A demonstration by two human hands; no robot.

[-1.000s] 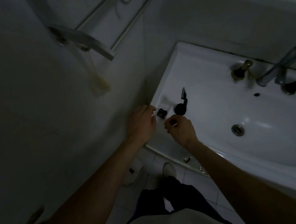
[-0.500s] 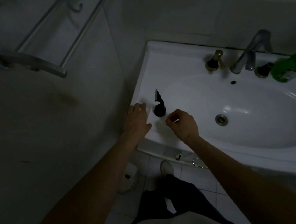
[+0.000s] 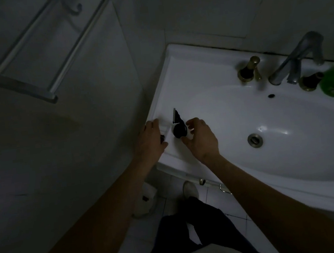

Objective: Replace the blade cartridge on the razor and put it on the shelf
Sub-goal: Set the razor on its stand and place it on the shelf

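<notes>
Looking down from the head camera, we see the razor [image 3: 179,125] lying on the sink [image 3: 179,71] ledge, our right hand [image 3: 201,138] open around it, our left hand [image 3: 152,139] apparently curled over a small dark piece; we judge shelving remains.

Dim, underexposed view; glare streaks on the sink [image 3: 286,134], wide-angle bending at edges.
</notes>
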